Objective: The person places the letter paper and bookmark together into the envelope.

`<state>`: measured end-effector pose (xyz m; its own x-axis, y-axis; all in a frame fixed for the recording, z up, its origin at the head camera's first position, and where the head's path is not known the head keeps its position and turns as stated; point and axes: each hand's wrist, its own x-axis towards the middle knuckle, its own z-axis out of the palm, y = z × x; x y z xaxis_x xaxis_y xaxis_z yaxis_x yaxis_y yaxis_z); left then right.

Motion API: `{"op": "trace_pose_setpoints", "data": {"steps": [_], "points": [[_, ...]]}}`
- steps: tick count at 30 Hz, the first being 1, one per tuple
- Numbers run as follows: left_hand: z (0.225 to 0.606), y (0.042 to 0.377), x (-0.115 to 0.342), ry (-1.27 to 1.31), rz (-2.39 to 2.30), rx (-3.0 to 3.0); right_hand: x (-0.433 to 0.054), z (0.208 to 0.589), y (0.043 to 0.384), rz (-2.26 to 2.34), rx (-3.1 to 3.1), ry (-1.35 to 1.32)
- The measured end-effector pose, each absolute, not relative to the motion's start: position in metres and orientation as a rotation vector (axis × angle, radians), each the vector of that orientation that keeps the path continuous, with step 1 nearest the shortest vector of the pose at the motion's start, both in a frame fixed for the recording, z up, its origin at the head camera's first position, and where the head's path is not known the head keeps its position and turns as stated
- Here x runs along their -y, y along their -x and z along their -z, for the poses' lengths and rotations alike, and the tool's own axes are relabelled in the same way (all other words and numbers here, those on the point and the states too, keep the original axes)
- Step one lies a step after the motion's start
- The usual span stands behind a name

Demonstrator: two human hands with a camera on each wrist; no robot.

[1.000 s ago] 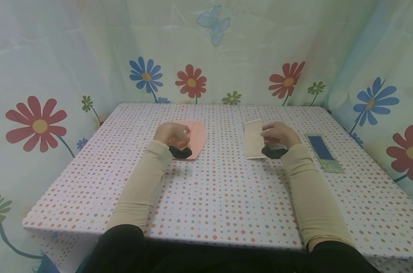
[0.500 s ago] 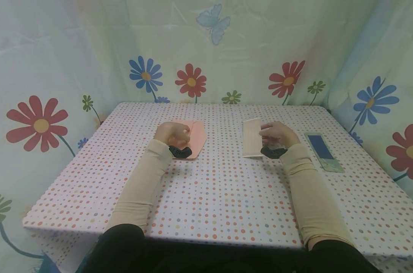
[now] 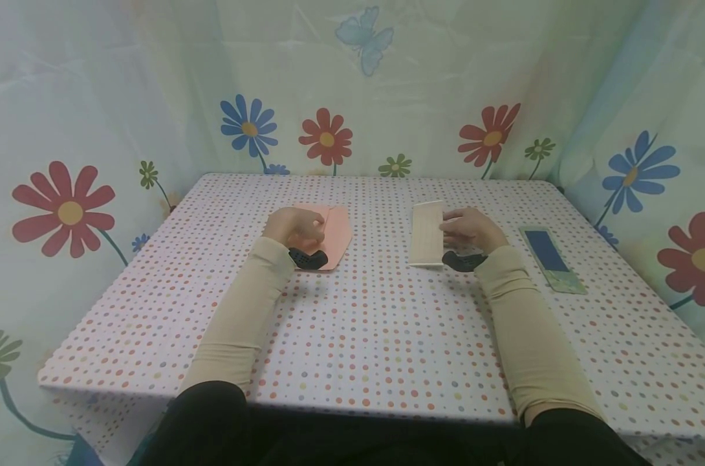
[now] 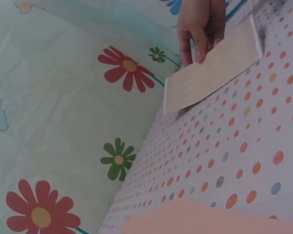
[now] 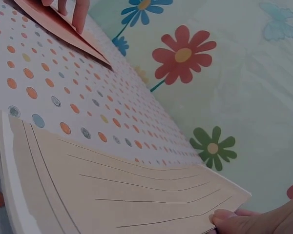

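My left hand [image 3: 294, 226] holds a pink envelope [image 3: 339, 234] left of the table's middle. The right wrist view shows that hand's fingers at the gaping upper side of the envelope [image 5: 90, 48]. Across from it, my right hand [image 3: 475, 230] pinches a folded sheet of cream lined letter paper [image 3: 425, 236] by its right edge. Thumb and fingers grip the paper [image 4: 215, 70] in the left wrist view, where it stands tilted close over the tabletop. Ruled lines and a double border line show on the sheet [image 5: 136, 192] from the right wrist. A gap separates paper and envelope.
A flat, pale green rectangular item with a dark blue panel [image 3: 546, 251] lies right of my right hand. The table [image 3: 358, 349] wears a dotted cloth. Flower-printed curtains [image 3: 422, 77] hang close behind it and at both sides.
My right hand has shifted slightly left with the folded letter paper, toward the envelope. The left hand and the pink envelope stay in place.
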<state>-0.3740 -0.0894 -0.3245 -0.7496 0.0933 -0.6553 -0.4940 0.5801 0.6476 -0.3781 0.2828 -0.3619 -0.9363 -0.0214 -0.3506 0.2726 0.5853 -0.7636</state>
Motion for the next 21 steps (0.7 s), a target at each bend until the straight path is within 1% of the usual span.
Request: {"op": "trace_pose_setpoints", "data": {"steps": [11, 21], "points": [[0.3254, 0.3738, 0.0911, 0.316, -1.120, -2.185, -0.2764, 0.3621, 0.3778, 1.314, -2.512, -0.216], [0.3258, 0.3745, 0.0902, 0.363, -1.232, -2.118, -0.2730, 0.3620, 0.3769, 1.326, -2.506, -0.223]]}}
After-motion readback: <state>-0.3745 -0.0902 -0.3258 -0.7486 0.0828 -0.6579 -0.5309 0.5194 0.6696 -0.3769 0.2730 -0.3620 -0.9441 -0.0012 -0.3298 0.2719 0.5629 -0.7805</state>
